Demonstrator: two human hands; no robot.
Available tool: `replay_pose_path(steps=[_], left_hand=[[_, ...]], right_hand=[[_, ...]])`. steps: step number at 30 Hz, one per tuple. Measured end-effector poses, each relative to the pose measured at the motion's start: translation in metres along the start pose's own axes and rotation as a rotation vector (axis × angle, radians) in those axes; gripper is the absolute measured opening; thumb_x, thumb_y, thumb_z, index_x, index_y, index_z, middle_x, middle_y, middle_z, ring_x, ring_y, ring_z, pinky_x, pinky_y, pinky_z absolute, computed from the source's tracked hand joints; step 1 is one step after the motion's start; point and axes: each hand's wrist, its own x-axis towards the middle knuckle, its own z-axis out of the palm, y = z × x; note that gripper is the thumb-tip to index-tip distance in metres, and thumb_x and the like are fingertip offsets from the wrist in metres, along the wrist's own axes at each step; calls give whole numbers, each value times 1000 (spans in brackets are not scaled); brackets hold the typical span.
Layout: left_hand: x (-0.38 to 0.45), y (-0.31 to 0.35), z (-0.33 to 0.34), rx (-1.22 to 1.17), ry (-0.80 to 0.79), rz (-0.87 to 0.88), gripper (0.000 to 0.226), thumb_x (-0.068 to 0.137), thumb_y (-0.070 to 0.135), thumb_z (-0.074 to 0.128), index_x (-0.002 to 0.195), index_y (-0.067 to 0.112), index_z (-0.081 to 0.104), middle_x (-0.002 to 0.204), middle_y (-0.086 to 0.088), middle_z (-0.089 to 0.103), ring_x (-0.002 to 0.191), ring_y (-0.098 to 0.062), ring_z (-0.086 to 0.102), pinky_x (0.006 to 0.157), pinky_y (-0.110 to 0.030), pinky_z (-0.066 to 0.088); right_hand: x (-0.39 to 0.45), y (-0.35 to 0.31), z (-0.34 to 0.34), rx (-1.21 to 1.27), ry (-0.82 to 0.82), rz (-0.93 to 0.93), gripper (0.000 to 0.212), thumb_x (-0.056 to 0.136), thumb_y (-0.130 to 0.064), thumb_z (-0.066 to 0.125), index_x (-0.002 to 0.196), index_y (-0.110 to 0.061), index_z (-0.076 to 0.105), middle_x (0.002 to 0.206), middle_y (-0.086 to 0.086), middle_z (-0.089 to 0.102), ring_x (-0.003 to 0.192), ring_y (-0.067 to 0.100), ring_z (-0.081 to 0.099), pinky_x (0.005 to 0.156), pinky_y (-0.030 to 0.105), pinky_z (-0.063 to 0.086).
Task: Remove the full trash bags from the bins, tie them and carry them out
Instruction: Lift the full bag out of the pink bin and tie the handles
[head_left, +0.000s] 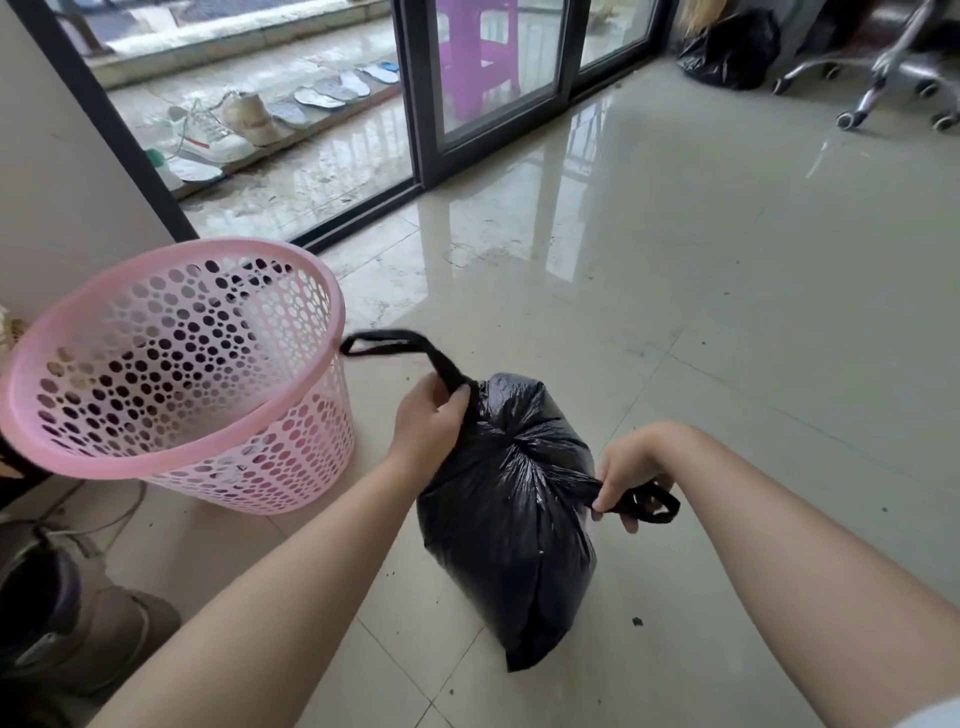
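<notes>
1. The glossy pale tiled floor (727, 312) carries everything; a second black sack (730, 49) sits well apart at its far edge, near a wheeled chair base (883, 78).
2. The pink perforated plastic bin (171, 374) stands unlined just beside the bag, on the left.
3. The full black plastic trash bag (511, 519) stands on the floor between both forearms, its long axis running away from the person, neck gathered on top.
4. The left hand (428, 426) grasps one handle strip; the right hand (631, 478) pinches the other, drawn in opposite directions. Nothing blocks the knot, I judge.
</notes>
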Motion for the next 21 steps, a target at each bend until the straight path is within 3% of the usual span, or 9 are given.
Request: replay_pose_path(steps=[3, 6, 8, 11, 14, 15, 18, 21], left_hand=[[-4, 26, 4, -83, -107, 158, 10, 92, 5, 47, 87, 12, 50, 81, -5, 63, 77, -10, 61, 75, -28, 49], [-7, 46, 5, -200, -223, 255, 26, 95, 1, 38, 77, 20, 41, 62, -4, 52, 41, 2, 51, 48, -12, 45], [-7, 54, 8, -66, -315, 315, 30, 95, 0, 37, 74, 22, 36, 57, -2, 45, 33, 2, 40, 39, -9, 33], [-3, 56, 16, 282, -346, 336, 15, 95, 9, 38, 83, 18, 34, 60, 0, 51, 47, -8, 47, 43, -18, 34], [-2, 45, 19, 488, -285, 284, 3, 96, 12, 35, 95, 9, 34, 83, -23, 61, 75, -35, 56, 64, -38, 39], [-3, 41, 20, 556, -287, 259, 8, 96, 13, 34, 99, 6, 36, 92, -28, 60, 81, -38, 56, 65, -39, 36], [-8, 22, 21, 745, -425, 93, 27, 96, 23, 35, 113, 2, 39, 110, -26, 59, 97, -37, 55, 71, -37, 36], [-13, 8, 22, 879, -592, 40, 46, 87, 51, 40, 107, 9, 43, 107, -15, 60, 104, -30, 54, 75, -33, 35]], right_hand=[[-6, 18, -9, 101, 224, -100, 8, 86, -22, 55, 89, -19, 62, 43, -8, 61, 58, 12, 49, 57, 25, 35], [-15, 34, -20, 276, 359, -222, 10, 87, -17, 54, 83, -18, 63, 39, -9, 59, 56, 13, 48, 54, 25, 32], [-21, 32, -25, 329, 470, -303, 19, 89, -16, 51, 75, -21, 63, 40, -8, 58, 53, 14, 46, 52, 26, 30], [-28, 23, -32, 332, 614, -356, 23, 88, -19, 54, 66, -22, 61, 42, -5, 56, 45, 15, 39, 43, 23, 27], [-29, 15, -32, 285, 629, -355, 9, 83, -18, 59, 77, -13, 64, 36, -7, 53, 36, 11, 40, 36, 16, 29], [-29, 11, -31, 283, 602, -355, 5, 82, -13, 59, 83, -11, 64, 41, -4, 54, 37, 10, 43, 36, 16, 32], [-30, 3, -32, 424, 420, -389, 19, 84, 2, 53, 87, -16, 56, 63, 3, 56, 46, 8, 58, 42, 16, 45], [-32, 0, -35, 567, 364, -484, 20, 88, 2, 48, 78, -13, 55, 70, 5, 60, 46, 4, 62, 42, 15, 48]])
